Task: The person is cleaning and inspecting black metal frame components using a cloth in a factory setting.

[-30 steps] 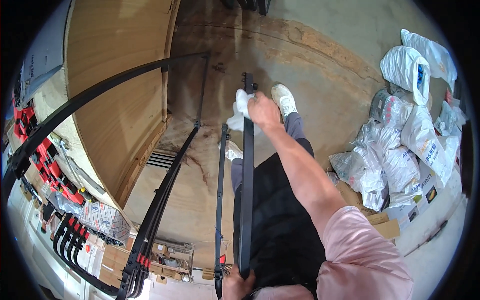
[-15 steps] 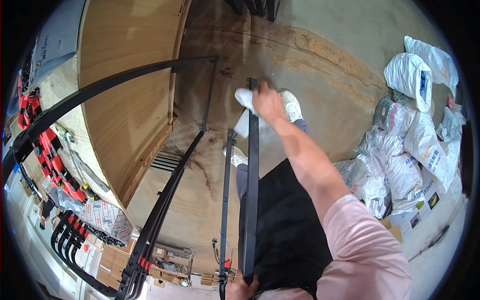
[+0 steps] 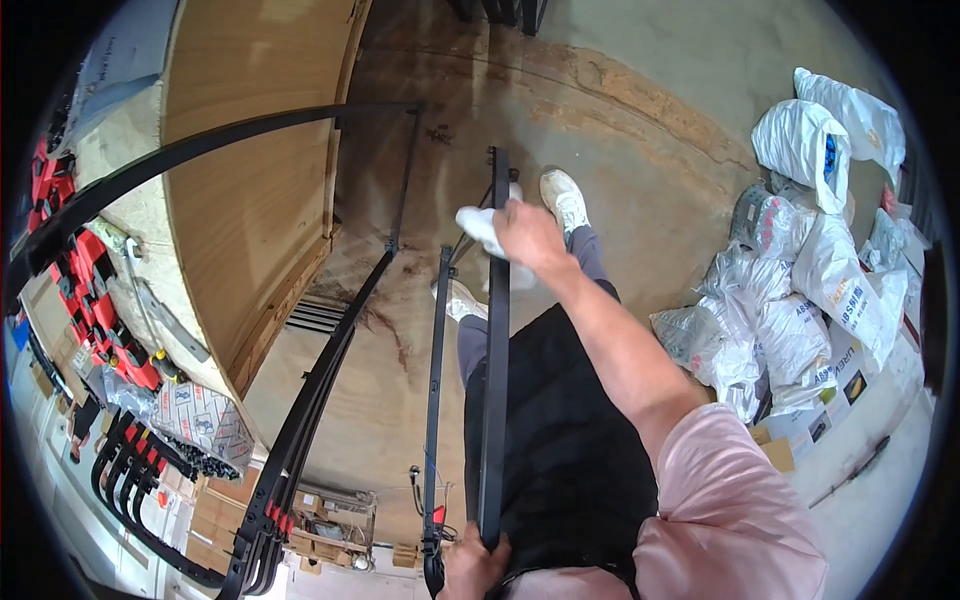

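Observation:
A long black metal frame bar runs away from me, in front of my black apron. At its near end my left hand is closed around it. Further up, my right hand is wrapped over the bar with a white cloth bunched in its fingers. The cloth lies against the bar and sticks out on the left; some of it is blurred. A thinner black rail runs alongside on the left.
Several black curved frames stand at the left beside a large wooden crate. Red and black parts lie along the crate's far-left side. White plastic sacks are piled at the right. My white shoes stand on the concrete floor.
My right hand and the cloth have slid along the bar toward me. My left hand keeps its hold at the near end. The whole view has shifted slightly.

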Tool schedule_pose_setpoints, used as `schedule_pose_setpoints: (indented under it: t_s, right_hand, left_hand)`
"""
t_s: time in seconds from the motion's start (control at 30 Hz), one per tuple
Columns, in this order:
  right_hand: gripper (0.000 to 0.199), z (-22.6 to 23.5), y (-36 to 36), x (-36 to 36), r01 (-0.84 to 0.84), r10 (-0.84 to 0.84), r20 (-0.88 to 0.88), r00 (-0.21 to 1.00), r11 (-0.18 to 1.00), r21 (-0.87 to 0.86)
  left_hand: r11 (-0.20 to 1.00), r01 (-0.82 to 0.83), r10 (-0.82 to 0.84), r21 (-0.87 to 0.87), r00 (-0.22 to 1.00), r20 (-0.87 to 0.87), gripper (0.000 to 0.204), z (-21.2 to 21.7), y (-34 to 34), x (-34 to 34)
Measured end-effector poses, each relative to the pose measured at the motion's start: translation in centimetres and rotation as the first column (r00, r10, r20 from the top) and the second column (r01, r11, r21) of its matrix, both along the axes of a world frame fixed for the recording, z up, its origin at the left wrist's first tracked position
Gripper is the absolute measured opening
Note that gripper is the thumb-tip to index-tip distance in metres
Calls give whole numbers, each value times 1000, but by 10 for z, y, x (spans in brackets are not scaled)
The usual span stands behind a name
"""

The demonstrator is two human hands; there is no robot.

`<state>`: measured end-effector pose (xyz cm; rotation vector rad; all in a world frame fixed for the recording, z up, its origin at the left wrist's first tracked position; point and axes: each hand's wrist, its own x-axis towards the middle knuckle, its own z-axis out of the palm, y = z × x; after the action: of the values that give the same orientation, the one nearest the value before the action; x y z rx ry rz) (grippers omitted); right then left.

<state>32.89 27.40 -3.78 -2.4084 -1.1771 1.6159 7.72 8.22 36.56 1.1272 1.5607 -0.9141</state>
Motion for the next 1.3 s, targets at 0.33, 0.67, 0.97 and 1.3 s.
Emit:
schedule_pose_setpoints:
  t_s: [0.33, 0.67, 0.97, 1.3]
  right_hand:
    - [52, 129, -102, 77, 28, -76, -347, 935, 990, -139]
    - [79, 258, -122, 141, -116, 123, -430, 894, 992, 41]
    - [60, 415, -61, 178, -102, 313, -463, 829, 899, 425]
    - [40, 472, -60, 208, 252, 37, -486, 873, 819, 516]
  left_hand:
    - [943, -325, 307, -68, 932, -195, 38, 14, 15, -46]
    - [923, -339, 352, 180, 935, -43, 29, 100, -31, -63]
    - [843, -446, 422, 301, 895, 147, 29, 122, -52, -65]
    - [782, -403, 239, 476, 898, 369, 23, 146, -40, -32]
